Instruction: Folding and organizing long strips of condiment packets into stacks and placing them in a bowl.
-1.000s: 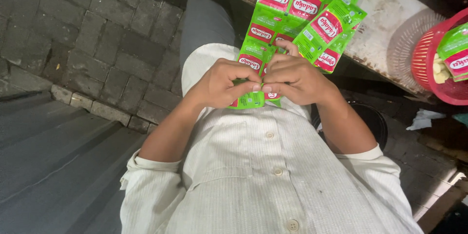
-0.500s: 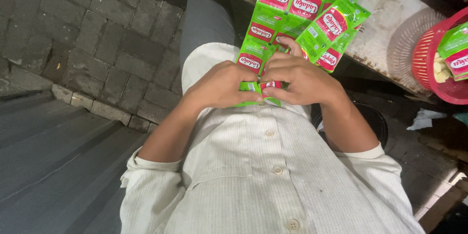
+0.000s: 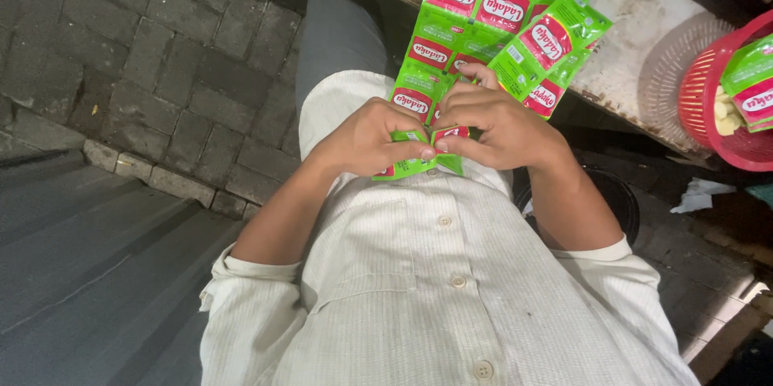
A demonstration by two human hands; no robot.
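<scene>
Head view: both hands grip a string of green sachets [image 3: 475, 40] just above the white shirt [image 3: 451, 289]. Left hand [image 3: 366, 138] and right hand [image 3: 495, 124] have fingers curled shut, pinching the lowest sachet between them. Beyond the sachets, a red basket [image 3: 717, 112] sits on a bench [image 3: 644, 24].

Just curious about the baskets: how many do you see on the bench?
2: a red basket at the right edge holding green sachets, and a pale mesh basket just left of it on the bench. More may lie outside the picture.
</scene>
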